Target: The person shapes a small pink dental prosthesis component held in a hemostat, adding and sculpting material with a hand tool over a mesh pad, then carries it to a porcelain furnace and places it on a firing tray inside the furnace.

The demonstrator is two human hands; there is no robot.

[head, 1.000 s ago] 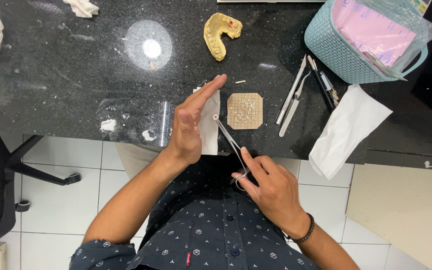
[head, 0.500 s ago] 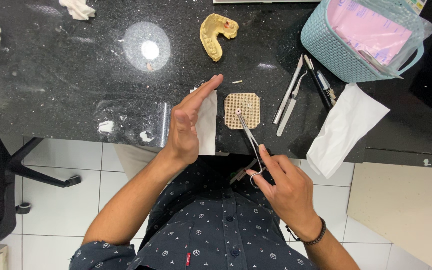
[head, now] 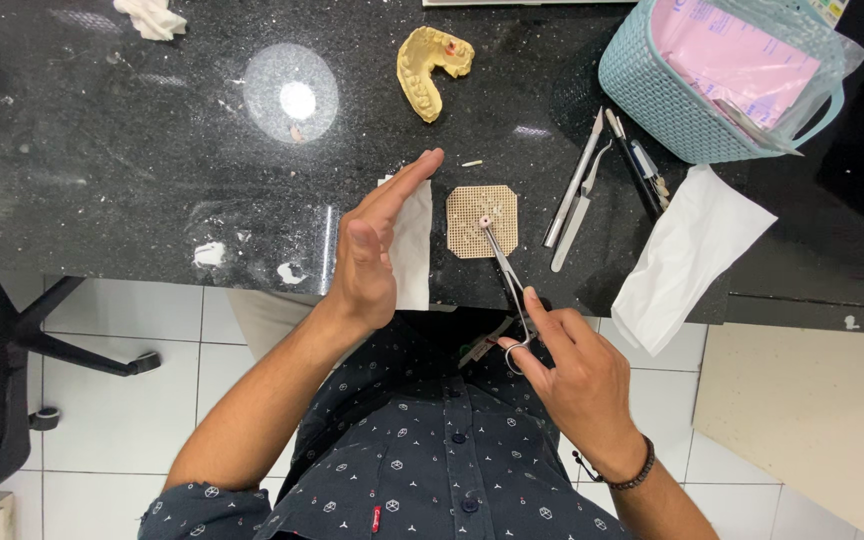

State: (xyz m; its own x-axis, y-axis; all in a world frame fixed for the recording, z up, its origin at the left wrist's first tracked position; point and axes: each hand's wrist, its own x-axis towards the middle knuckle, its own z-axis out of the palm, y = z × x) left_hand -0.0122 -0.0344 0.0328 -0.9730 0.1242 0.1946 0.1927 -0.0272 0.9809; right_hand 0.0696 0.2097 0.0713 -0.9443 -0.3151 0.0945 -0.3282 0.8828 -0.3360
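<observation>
Since a second ago, the right hand (head: 572,375) has swung its metal forceps (head: 505,272) from beside the left palm out over the perforated tan pad (head: 482,222); its grip pinches the ring handles, and the tips hold a small pink piece (head: 485,221) on the pad. The left hand (head: 372,250) stays flat, fingers spread, beside white paper (head: 414,245) on the worktop (head: 102,180). A blue basket (head: 652,90) holds pink packets (head: 722,55).
</observation>
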